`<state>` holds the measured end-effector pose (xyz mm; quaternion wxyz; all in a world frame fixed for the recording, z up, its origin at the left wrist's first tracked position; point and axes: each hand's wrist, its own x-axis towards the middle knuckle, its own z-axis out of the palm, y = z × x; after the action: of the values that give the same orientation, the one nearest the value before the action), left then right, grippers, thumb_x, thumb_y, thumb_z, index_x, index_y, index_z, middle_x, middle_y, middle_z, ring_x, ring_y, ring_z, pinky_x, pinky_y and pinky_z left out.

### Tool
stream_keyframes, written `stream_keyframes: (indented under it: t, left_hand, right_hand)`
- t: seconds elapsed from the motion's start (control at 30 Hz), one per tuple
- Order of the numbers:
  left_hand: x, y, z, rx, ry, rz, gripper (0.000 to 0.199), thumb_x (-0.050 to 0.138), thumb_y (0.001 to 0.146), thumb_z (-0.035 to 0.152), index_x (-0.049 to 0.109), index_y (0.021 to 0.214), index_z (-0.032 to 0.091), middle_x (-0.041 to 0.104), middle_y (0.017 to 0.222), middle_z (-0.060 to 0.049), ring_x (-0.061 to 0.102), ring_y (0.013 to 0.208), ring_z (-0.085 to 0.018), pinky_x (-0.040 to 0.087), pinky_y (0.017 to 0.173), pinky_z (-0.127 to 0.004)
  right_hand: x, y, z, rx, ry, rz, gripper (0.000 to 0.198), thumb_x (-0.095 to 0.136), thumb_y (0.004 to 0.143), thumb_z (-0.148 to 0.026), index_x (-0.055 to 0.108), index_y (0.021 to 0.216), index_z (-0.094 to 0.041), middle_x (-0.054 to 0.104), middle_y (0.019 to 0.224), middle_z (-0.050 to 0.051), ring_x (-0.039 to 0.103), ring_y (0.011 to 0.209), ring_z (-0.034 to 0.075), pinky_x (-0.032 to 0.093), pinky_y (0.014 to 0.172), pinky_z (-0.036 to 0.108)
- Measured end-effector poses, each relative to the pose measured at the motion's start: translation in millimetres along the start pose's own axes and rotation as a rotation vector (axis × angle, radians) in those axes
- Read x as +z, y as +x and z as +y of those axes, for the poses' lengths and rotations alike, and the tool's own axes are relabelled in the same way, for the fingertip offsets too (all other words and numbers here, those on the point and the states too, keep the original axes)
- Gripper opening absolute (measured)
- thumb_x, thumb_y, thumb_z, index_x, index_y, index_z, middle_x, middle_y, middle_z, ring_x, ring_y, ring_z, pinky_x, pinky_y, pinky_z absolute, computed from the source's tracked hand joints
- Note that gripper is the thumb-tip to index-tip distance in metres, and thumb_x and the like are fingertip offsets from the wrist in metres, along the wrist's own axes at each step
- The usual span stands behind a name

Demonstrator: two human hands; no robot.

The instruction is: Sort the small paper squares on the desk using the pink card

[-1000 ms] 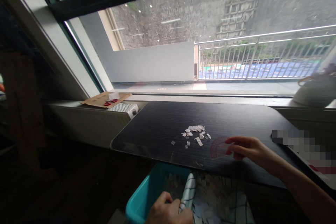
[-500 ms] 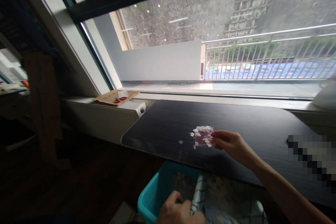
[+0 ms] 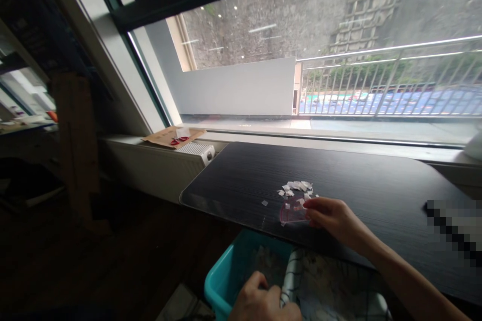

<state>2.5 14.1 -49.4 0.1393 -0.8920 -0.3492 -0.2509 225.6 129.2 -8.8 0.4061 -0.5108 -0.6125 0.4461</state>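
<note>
My right hand (image 3: 331, 213) pinches a thin, clear plastic piece with a pinkish edge (image 3: 291, 214) low over the black table. A few white scraps lie on or under it. Just behind it sits a loose heap of small white paper scraps (image 3: 297, 186). One pale scrap (image 3: 264, 203) lies apart to the left. Below the table's front edge, my left hand (image 3: 263, 303) is closed at the rolled edge of a white checked bag (image 3: 290, 276). A turquoise bin (image 3: 216, 281) stands beside it with scraps inside; the left fingertips are partly hidden.
The black table (image 3: 226, 175) meets a window sill. On the sill at left, red-handled scissors (image 3: 179, 140) rest on brown paper (image 3: 161, 136), beside a white radiator (image 3: 196, 152). A pixelated patch covers something at the table's right. A brown upright board (image 3: 73, 130) stands at far left.
My right hand has drawn the plastic piece toward the table's front edge, away from the scrap heap. The view has shifted slightly; my left hand stays at the bin.
</note>
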Motion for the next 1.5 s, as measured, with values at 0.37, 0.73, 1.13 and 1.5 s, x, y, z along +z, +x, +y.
stream_keyframes:
  t: [0.37, 0.73, 1.13, 1.5]
  left_hand:
    - [12, -6, 2, 0.036, 0.018, -0.031, 0.012, 0.058, 0.065, 0.016, 0.048, 0.065, 0.024, 0.048, 0.051, 0.003, 0.036, 0.043, -0.014, 0.032, 0.058, -0.030]
    - [22, -13, -3, 0.101, 0.042, -0.037, 0.015, 0.063, 0.064, 0.021, 0.049, 0.068, 0.025, 0.047, 0.051, 0.004, 0.031, 0.043, -0.015, 0.029, 0.056, -0.030]
    - [0, -7, -14, 0.021, 0.050, 0.009, 0.014, 0.063, 0.065, 0.024, 0.049, 0.061, 0.024, 0.046, 0.048, 0.003, 0.030, 0.043, -0.014, 0.029, 0.058, -0.030]
    - [-3, -7, -15, 0.014, 0.075, -0.074, 0.018, 0.072, 0.064, 0.032, 0.055, 0.063, 0.025, 0.052, 0.049, 0.003, 0.032, 0.041, -0.014, 0.030, 0.057, -0.030]
  right_hand:
    - [-2, -16, -8, 0.050, 0.021, -0.054, 0.021, 0.067, 0.069, -0.032, 0.071, 0.083, -0.016, 0.066, 0.057, 0.000, 0.059, 0.052, 0.015, 0.047, 0.051, 0.025]
    - [6, 16, -11, -0.070, -0.080, 0.085, 0.037, 0.063, 0.073, -0.045, 0.077, 0.086, -0.014, 0.074, 0.073, 0.007, 0.066, 0.068, 0.021, 0.049, 0.064, 0.031]
    - [34, 18, -17, -0.198, -0.537, 0.129, 0.025, 0.054, 0.082, -0.037, 0.074, 0.090, -0.024, 0.074, 0.074, 0.002, 0.067, 0.069, 0.020, 0.044, 0.063, 0.029]
    - [36, 9, -18, -0.141, -0.595, 0.060, 0.023, 0.053, 0.081, -0.035, 0.070, 0.090, -0.023, 0.072, 0.073, 0.001, 0.065, 0.068, 0.019, 0.043, 0.064, 0.029]
